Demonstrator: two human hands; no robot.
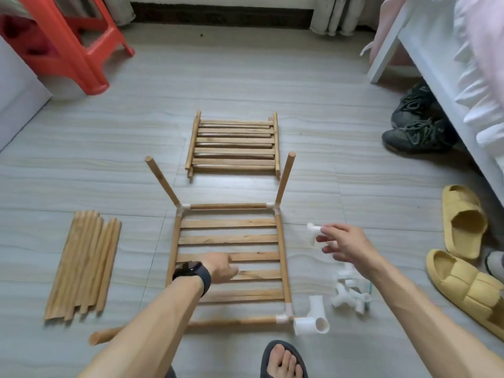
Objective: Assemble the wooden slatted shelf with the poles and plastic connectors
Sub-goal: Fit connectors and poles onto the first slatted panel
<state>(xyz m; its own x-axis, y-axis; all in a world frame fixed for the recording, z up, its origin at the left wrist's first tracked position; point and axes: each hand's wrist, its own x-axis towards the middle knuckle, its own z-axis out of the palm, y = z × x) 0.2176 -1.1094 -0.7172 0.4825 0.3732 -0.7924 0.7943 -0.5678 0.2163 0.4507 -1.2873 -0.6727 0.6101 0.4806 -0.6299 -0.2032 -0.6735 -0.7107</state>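
Observation:
A wooden slatted shelf [231, 238] lies flat on the floor, with white connectors at three visible corners and two poles [161, 180] standing up from its far corners. My left hand [222, 268] rests on the middle slats, its fingers hidden. My right hand [343, 245] pinches a white plastic connector [313, 231] just right of the shelf. Another loose connector [313, 319] lies at the near right corner. A small heap of connectors [350, 293] sits under my right forearm. A stack of spare slatted shelves [234, 144] lies beyond.
A bundle of loose poles [84, 263] lies to the left, and one pole [105, 335] near my left arm. A red stool [71, 47] stands far left. Shoes [417, 126], yellow slippers [463, 241] and a bed frame [425, 58] line the right. My foot [283, 360] is in front.

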